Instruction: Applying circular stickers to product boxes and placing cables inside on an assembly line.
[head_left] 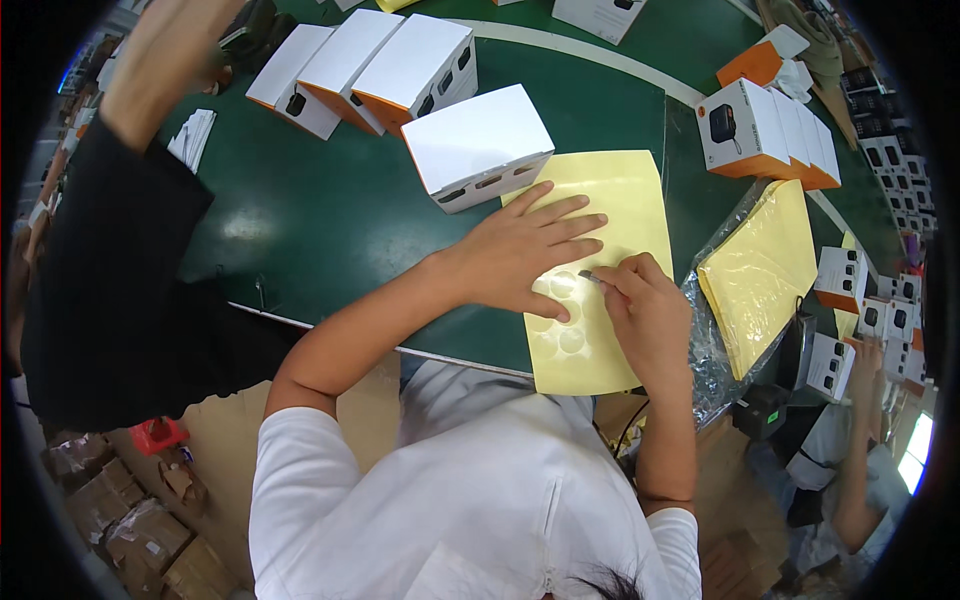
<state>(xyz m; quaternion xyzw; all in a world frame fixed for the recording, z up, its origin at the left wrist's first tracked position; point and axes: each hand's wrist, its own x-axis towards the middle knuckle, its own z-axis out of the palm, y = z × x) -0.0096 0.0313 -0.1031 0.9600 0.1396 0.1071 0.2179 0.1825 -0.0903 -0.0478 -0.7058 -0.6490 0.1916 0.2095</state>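
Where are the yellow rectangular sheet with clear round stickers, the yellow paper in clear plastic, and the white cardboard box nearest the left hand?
Yellow sheet (630, 210): head view, bare upper-right part.
Yellow paper in clear plastic (760, 272): head view, its middle.
White cardboard box (480, 137): head view, top face.

Smooth yellow paper sheet (637, 215), shiny clear discs (571, 342), small metal tool (589, 275), crinkled glossy plastic bag (706, 350), glossy tabletop (340, 205)

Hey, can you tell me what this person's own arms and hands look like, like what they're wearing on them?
The left hand and right hand are bare, with no gloves, rings or watch visible. The forearms are uncovered too, with no cables or markings I can make out. Short, loose, plain white sleeves cover the upper arms.
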